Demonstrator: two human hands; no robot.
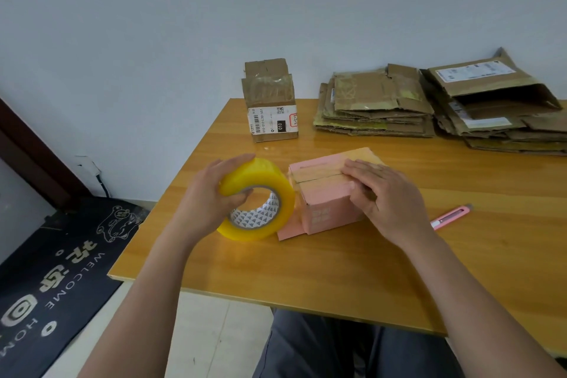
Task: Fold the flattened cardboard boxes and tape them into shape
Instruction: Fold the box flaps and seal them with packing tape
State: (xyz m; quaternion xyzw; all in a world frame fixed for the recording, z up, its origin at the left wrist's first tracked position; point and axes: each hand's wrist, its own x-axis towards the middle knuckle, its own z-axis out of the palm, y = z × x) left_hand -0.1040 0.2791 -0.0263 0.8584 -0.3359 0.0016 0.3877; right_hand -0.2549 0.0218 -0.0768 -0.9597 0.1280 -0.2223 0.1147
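Gripping the tape roll [256,199], the left hand [211,196] has its fingers curled over the yellow outer face and its thumb hooked into the core, holding the roll tilted on edge at the centre of the frame, its lower rim on or just above the table [306,273]. Just right of it sits the pink box [325,196], folded into shape, with a band of tape running across its top and a pink flap lying flat on the table at its lower left corner. The roll touches or nearly touches the box's left side. Flat on the box's top right part lies the right hand [383,193], fingers straight and close together, pressing down on the taped seam, clasping nothing. Right of that hand, apart from the box, a pink knife [451,216] lies on the table. Toward the upper middle a brown box [271,101] stands upright, taped, with a white label on its front. At the upper right lie two stacks of flat boxes [374,104], side by side against the wall. At lower left a dark doormat [58,279] covers the floor.
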